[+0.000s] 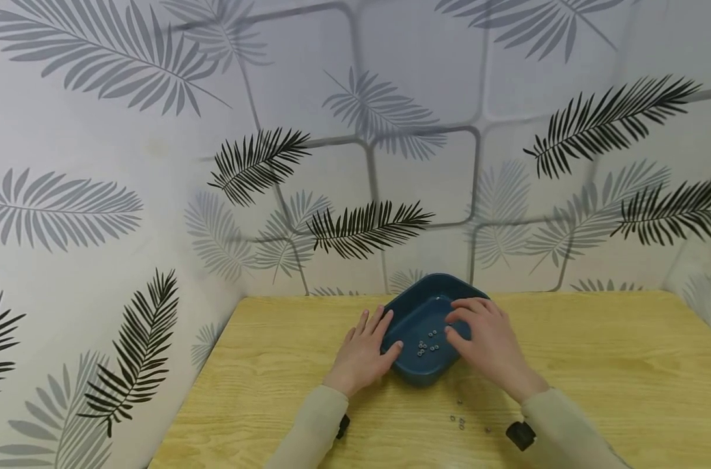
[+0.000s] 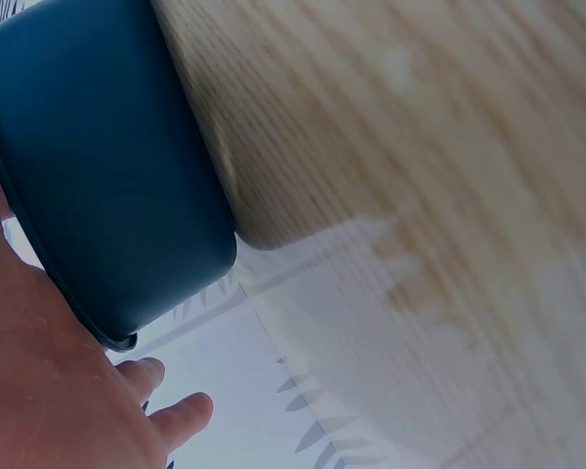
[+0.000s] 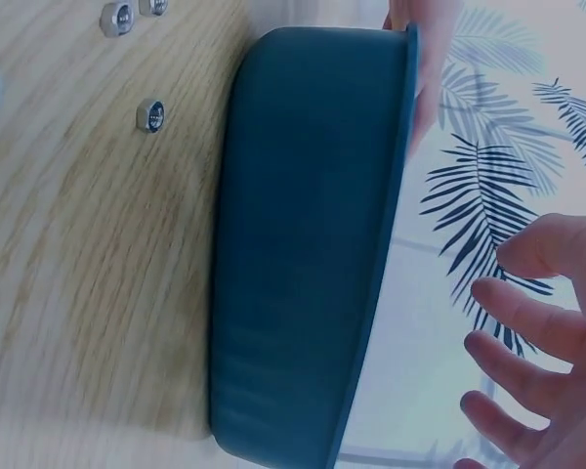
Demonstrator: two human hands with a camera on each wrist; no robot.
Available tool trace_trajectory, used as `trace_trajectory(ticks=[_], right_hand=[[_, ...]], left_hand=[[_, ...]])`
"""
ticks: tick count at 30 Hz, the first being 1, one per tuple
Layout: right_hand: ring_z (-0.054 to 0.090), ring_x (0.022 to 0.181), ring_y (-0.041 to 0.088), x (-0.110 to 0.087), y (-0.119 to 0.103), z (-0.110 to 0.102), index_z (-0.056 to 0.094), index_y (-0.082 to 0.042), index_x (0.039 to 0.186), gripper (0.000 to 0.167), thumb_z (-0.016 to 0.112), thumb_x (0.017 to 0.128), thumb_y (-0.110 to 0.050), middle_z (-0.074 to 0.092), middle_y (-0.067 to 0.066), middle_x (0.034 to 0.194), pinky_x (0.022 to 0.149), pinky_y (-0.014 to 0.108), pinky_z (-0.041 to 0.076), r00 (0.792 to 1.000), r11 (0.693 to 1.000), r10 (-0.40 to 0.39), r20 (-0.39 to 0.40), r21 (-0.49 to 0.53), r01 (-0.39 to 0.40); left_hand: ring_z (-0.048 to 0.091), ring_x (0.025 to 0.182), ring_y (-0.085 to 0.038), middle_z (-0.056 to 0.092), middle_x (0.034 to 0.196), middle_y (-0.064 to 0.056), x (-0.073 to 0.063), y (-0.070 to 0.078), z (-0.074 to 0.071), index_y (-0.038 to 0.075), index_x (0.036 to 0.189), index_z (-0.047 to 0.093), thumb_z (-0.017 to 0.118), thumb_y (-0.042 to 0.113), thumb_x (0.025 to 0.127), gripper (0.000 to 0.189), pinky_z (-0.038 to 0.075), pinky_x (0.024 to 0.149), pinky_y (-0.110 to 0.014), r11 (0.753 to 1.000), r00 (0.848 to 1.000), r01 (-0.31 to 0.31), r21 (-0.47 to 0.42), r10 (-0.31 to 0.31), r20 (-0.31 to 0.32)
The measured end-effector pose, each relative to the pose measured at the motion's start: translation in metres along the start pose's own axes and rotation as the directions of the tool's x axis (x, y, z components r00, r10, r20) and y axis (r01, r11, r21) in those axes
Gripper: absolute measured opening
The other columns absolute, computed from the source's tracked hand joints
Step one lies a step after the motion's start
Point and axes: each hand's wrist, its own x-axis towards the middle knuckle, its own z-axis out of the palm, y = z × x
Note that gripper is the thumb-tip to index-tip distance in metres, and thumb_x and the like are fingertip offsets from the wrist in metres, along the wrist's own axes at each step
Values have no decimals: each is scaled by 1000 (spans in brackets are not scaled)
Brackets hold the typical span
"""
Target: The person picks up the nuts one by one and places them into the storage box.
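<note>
A dark blue plastic tub (image 1: 420, 378) stands on the table, turned at an angle, with several small metal nuts (image 1: 433, 348) scattered on its bottom. My left hand (image 1: 361, 355) rests against the tub's left rim, fingers extended and thumb over the near edge. Above the right side of the tub is my right hand (image 1: 490, 339). Its fingers are loosely bent and apart, and nothing shows between them in the right wrist view. More nuts (image 3: 150, 115) lie on the table beside the tub wall (image 3: 298, 244). In the left wrist view the hand covers part of the rim.
A light wooden table (image 1: 601, 365) carries everything, with loose nuts (image 1: 461, 422) in front of the tub, near the right forearm. Behind the table's far edge rises a wall (image 1: 420, 182) with a leaf pattern. Both wrists wear small black devices (image 1: 520, 435).
</note>
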Motion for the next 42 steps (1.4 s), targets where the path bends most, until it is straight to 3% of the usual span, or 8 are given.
trace_trajectory(ticks=[10,17,24,34,42], right_hand=[[46,120,39,-7,2,-10,73,-11,96,14,71,88,-23,61,12,126,99,63,31,1000,999,-17,-14,40,18],[47,120,37,-13,1,-16,73,-11,96,14,73,87,-21,62,10,124,98,62,32,999,998,-23,-26,63,24],[50,115,32,-21,4,-25,73,-15,92,7,74,86,-18,63,7,120,95,60,34,998,997,-50,-39,64,52],[52,113,31,-35,8,-35,70,-26,84,7,73,84,-19,65,3,118,93,59,38,995,999,-36,93,19,34],[54,111,30,-43,7,-43,70,-29,87,11,76,80,-22,65,0,117,90,58,42,974,998,-52,220,-20,57]], left_hand=[[9,150,-29,15,164,-3,2,-5,4,23,159,22,38,57,101,69,21,114,-55,1000,1000,-12,-2,12,-16],[5,150,-25,11,164,1,2,-4,5,26,159,19,36,59,101,70,19,116,-52,1000,1000,9,5,-9,7],[10,149,-30,16,164,-4,1,-2,1,20,159,23,37,56,102,69,21,114,-56,1000,1000,-14,-6,14,-18],[9,150,-29,14,164,-3,1,-3,2,22,159,22,36,58,102,69,21,114,-56,1000,1000,-18,-2,18,-16],[7,150,-28,13,164,-2,2,-5,4,24,159,20,35,59,101,69,20,115,-55,1000,1000,-12,1,12,-6]])
